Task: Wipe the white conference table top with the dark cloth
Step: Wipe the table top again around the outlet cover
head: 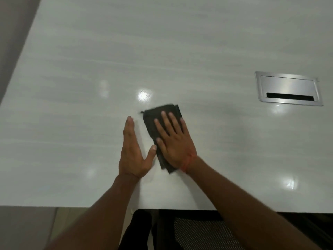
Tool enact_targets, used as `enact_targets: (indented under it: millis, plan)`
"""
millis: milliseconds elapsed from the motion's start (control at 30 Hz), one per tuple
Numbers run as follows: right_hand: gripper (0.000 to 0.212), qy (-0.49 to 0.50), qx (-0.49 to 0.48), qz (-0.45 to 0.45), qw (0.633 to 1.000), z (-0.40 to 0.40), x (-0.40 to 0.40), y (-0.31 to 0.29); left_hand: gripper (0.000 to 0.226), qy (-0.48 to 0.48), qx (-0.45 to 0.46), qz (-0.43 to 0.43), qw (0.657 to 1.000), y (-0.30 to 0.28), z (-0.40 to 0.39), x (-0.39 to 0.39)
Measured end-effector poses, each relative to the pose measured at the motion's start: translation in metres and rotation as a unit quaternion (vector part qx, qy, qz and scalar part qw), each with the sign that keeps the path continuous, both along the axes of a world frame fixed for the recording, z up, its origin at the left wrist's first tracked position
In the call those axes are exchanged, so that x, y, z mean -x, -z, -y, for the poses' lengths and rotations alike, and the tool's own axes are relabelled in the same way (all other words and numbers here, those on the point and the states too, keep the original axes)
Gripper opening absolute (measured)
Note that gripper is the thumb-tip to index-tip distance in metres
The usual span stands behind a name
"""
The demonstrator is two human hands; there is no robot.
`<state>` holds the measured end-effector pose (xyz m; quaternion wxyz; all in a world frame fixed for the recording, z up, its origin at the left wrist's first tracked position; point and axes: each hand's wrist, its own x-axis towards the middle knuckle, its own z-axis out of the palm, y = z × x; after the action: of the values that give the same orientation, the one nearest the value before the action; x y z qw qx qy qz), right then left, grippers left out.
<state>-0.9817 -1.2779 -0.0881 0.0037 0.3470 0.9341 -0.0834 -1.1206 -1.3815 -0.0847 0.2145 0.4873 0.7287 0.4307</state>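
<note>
Right hand (174, 143) flat, fingers straight, pressing folded dark cloth (160, 129) onto white table top (72, 87), near-centre. Left hand (133, 150) open, edge-on, just left of cloth. Metal cable hatch (288, 89) far right

A grey floor (27, 228) is seen at lower left, a dull wall (12, 42) at upper left. A dark mesh chair (201, 233) is tucked below. Ceiling lights are mirrored as bright spots.
</note>
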Motion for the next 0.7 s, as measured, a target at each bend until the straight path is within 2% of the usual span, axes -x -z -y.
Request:
enact_targets:
  millis: [67, 167, 267, 333, 400, 467, 567, 633, 700]
  plan:
    - [0.061, 0.001, 0.009, 0.014, 1.0, 0.015, -0.044, 0.0, 0.092, -0.002, 0.008, -0.002, 1.0, 0.0, 0.0, 0.0]
    - [0.062, 0.101, 0.004, 0.045, 0.994, -0.011, -0.086, 0.001, 0.09, -0.002, 0.017, -0.016, 1.0, -0.002, 0.0, -0.002]
    - [0.064, 0.197, 0.008, 0.053, 0.979, -0.063, -0.065, -0.001, 0.089, -0.005, 0.032, -0.055, 0.998, 0.0, -0.002, -0.003]
    - [0.066, 0.217, 0.01, 0.037, 0.975, -0.082, -0.027, 0.0, 0.089, -0.007, 0.035, -0.053, 0.998, 0.002, -0.002, -0.003]
    - [0.066, 0.183, 0.008, 0.021, 0.983, -0.075, 0.009, 0.002, 0.089, -0.009, 0.032, -0.044, 0.998, 0.002, -0.002, -0.003]
    - [0.065, 0.103, 0.0, 0.007, 0.995, -0.04, 0.023, 0.005, 0.089, -0.01, 0.029, -0.039, 0.999, 0.002, 0.0, -0.004]
    - [0.062, 0.011, 0.012, -0.005, 1.0, 0.023, -0.009, 0.003, 0.088, -0.014, 0.033, -0.045, 0.998, 0.002, 0.0, -0.005]
    - [0.062, 0.01, 0.018, -0.008, 1.0, 0.039, -0.047, 0.001, 0.088, -0.017, 0.034, -0.045, 0.998, 0.001, -0.001, -0.005]
    - [0.062, 0.058, 0.01, -0.004, 0.998, 0.027, -0.081, 0.003, 0.087, -0.02, 0.034, -0.048, 0.998, -0.001, -0.001, -0.006]
